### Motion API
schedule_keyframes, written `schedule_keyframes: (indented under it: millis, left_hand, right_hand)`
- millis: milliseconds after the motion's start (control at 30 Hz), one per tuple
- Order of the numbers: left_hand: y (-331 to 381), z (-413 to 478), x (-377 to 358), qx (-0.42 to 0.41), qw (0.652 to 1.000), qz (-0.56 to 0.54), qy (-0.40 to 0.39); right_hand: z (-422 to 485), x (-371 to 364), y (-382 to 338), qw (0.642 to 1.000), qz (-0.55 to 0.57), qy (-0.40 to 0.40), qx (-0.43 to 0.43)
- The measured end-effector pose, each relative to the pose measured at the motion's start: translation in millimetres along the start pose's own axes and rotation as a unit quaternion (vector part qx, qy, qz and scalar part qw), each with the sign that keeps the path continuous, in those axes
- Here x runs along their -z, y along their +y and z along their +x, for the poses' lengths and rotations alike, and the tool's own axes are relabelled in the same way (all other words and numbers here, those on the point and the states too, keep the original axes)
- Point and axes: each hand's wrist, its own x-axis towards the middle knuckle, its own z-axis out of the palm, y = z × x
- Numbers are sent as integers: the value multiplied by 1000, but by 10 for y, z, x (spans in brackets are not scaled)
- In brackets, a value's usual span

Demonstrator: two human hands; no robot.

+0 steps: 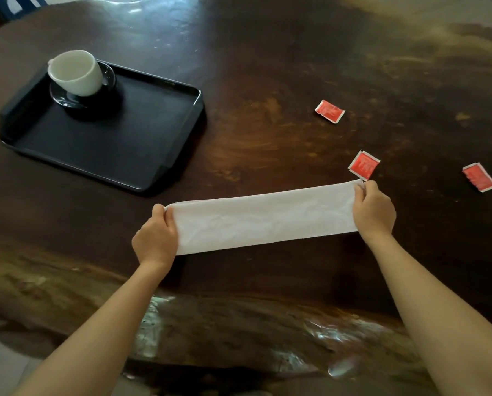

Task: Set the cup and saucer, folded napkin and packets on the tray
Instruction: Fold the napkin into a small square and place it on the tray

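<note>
- White cloth is being stretched flat: the napkin (263,217) is lying as a long strip on the table (296,67), near its front edge.
- The left hand (156,235) is pinching the strip's left end, and the right hand (374,208) is pinching its right end. Both hands are closed on the cloth.
- The cup (76,71) is already sitting on the saucer (64,100), in the far left corner of the tray (119,138). The tray is sitting on the left part of the table.
- Three red packets (330,111) are still lying on the table, off to the right. One of them is just beside the right hand.
- The step in hand looks like folding the napkin. It is still too long, I think.
- Next, one end probably needs bringing over to meet the other, with the edges lined up, before it goes on the tray.
- The cup's handle is hard to make out.
- The fingertips are tucked under the cloth, so I cannot see them.
- The writing on the packets is too small to read.
</note>
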Motion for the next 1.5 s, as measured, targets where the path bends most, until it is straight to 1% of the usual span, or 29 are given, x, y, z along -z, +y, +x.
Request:
schedule_keyframes:
  millis: [100, 233, 300, 367, 400, 433, 467, 500, 533, 567, 600, 633, 667, 767, 833, 867, 933, 1000, 1067, 1167, 1233, 1300, 1367, 1433, 1500]
  left_hand:
    - [14, -12, -76, -12, 999, 43, 22]
    - [29, -16, -105, -23, 998, 46, 41]
    - [31, -3, -63, -7, 999, 33, 40]
    - [46, -10, -6, 34, 998, 18, 44]
    - [81, -44, 7, 31, 998, 24, 55]
    - [147, -105, -9, -14, 997, 40, 70]
    - [251, -196, -54, -89, 992, 49, 76]
    - [362, -295, -133, -179, 981, 48, 63]
    - [474, -371, -236, -258, 965, 40, 27]
    - [574, -410, -323, -305, 951, 42, -27]
    - [653, -407, -383, -319, 943, 58, -76]
    - [696, -366, -418, -312, 940, 79, -111]
    - [679, -296, -459, -299, 939, 103, -133]
    - [537, -118, -544, -312, 926, 160, -141]
    - [433, -15, -522, -315, 923, 170, -141]
    - [367, 48, -492, -300, 929, 170, -134]
    - [223, 166, -429, -267, 941, 163, -127]
    - [151, 222, -380, -268, 942, 154, -132]
    - [140, 223, -383, -276, 940, 148, -132]
    - [128, 216, -390, -282, 942, 135, -124]
    - [107, 221, -377, -290, 942, 118, -119]
    - [116, 223, -373, -296, 944, 96, -110]
    - [133, 211, -374, -298, 946, 75, -99]
    - [145, 192, -366, -299, 949, 62, -81]
    - [221, 141, -337, -315, 945, 54, -66]
  right_hand:
    - [-80, -58, 10, 997, -69, 41, 7]
    - [-130, -96, -20, 993, -106, 53, -6]
    - [-128, -91, -60, 992, -105, 57, -28]
    - [-99, -51, -113, 989, -113, 72, -63]
    - [-100, -49, -167, 988, -111, 84, -62]
    - [-134, -67, -266, 992, -79, 99, -25]
    - [-215, -118, -418, 994, -12, 100, 52]
    - [-331, -198, -598, 984, 68, 75, 149]
    - [-480, -286, -785, 962, 123, 24, 244]
    - [-630, -378, -944, 938, 128, -41, 321]
    - [-757, -456, -1058, 918, 94, -112, 368]
    - [-843, -522, -1119, 906, 51, -172, 384]
    - [-889, -583, -1133, 901, 12, -205, 381]
    - [-879, -670, -1071, 903, -68, -198, 376]
    - [-796, -660, -1007, 905, -100, -196, 363]
    - [-712, -632, -934, 913, -114, -193, 341]
    - [-488, -548, -655, 935, -137, -176, 276]
    - [-259, -403, -279, 951, -151, -158, 217]
    - [-131, -263, 14, 961, -162, -148, 171]
    - [-93, -193, 150, 960, -179, -150, 153]
    - [-100, -168, 128, 963, -164, -150, 150]
    - [-137, -122, 96, 975, -129, -125, 127]
    - [-198, -20, 67, 992, -85, -73, 57]
    - [-270, 105, 60, 996, -78, -32, -23]
    - [-300, 215, 82, 992, -66, -43, -97]
